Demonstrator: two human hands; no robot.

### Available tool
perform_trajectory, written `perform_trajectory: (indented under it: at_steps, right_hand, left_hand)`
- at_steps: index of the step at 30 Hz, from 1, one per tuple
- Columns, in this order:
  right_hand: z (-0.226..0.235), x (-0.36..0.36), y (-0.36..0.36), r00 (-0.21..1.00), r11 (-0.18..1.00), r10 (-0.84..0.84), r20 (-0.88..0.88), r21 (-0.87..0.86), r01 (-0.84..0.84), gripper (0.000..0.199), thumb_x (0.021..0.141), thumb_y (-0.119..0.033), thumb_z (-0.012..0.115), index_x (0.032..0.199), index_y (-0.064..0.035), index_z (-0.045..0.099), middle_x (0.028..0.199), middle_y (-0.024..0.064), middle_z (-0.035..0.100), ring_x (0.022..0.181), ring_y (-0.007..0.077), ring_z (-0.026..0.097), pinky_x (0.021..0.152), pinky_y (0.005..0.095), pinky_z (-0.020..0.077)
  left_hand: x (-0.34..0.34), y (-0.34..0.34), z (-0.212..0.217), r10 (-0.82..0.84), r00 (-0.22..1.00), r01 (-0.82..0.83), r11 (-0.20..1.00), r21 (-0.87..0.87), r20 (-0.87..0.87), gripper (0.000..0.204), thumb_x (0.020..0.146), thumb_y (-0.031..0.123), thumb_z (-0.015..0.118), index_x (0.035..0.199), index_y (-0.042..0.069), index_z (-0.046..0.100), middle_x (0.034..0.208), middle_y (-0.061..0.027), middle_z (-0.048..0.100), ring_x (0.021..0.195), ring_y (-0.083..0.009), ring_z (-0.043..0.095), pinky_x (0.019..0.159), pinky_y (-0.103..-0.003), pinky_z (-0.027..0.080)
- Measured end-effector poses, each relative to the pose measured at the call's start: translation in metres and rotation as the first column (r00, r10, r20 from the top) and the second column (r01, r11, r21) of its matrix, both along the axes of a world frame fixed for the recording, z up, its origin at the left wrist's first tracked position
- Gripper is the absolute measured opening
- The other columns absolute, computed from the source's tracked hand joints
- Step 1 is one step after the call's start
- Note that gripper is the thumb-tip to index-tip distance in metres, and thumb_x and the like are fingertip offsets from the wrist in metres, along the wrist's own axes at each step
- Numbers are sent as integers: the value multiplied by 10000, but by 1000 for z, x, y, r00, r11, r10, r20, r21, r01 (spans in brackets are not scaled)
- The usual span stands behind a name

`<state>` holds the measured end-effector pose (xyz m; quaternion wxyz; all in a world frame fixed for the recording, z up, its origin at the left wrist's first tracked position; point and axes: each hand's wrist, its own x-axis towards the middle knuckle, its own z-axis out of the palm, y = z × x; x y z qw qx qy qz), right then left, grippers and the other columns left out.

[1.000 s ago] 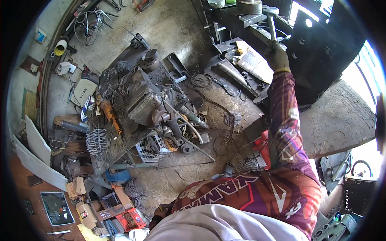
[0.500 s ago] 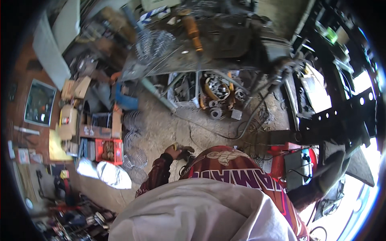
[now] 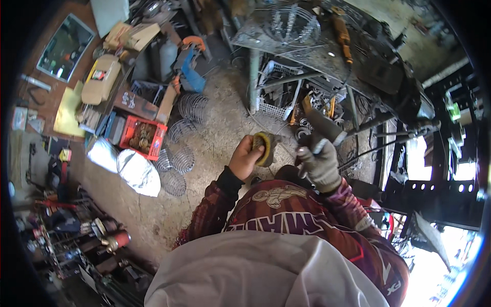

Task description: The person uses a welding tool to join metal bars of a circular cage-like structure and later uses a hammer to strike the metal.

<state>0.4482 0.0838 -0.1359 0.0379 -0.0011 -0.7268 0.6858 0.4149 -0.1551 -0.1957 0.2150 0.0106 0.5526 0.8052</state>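
My bare left hand [image 3: 244, 158] is closed round a rounded grey-brown piece with a yellow rim [image 3: 262, 148], which looks like a work glove's cuff. The thumb presses on its rim, in front of my waist. To its right my right hand [image 3: 321, 166] is raised in a grey knit work glove. Its fingers look bent and are smeared, so whether they grip anything cannot be made out. A dull grey, tube-like piece [image 3: 327, 128] shows just beyond those fingers. Whether the hand touches it is unclear.
Ahead stands a metal workbench [image 3: 302, 48] with wire coils [image 3: 294, 25] and an orange grinder-like tool [image 3: 341, 33]. Under it is a white crate [image 3: 279, 110] of metal parts. Left are a red crate [image 3: 143, 138], wire rings [image 3: 192, 107] on the floor and a white sack [image 3: 138, 174].
The view has swung to the right. My left hand has risen with the yellow-rimmed piece. My right arm has come in from the far right to in front of my body.
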Motion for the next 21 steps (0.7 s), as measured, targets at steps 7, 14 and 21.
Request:
perform_trajectory:
  at_steps: [7, 14, 21]
  right_hand:
    - [12, -71, -107, 929, 930, 367, 40, -1, -368, 556, 788, -259, 920, 1197, 1, 647, 973, 35, 707, 912, 139, 664, 803, 318, 561]
    - [-39, -160, -160, 899, 857, 402, 171, 277, -436, 436, 886, -213, 727, 1239, 16, 611, 1028, 189, 722, 945, 297, 738, 798, 397, 575]
    - [-36, -275, -211, 855, 893, 418, 307, 36, -449, 383, 906, -137, 706, 1217, 25, 551, 884, 226, 678, 771, 390, 713, 692, 448, 561]
  left_hand:
    - [-3, -35, 32, 256, 921, -335, 906, -260, -293, 202, 970, 90, 674, 1109, -12, 567, 914, -76, 674, 834, -117, 646, 707, -298, 531]
    - [-46, -84, 30, 188, 712, -692, 352, -630, -676, 284, 854, 120, 753, 1063, 1, 602, 940, -174, 681, 818, -342, 683, 711, -448, 531]
    - [-167, -124, 1, -96, 991, -56, 338, -940, -94, 230, 949, 158, 563, 1128, 41, 648, 852, -265, 689, 791, -488, 665, 726, -563, 540]
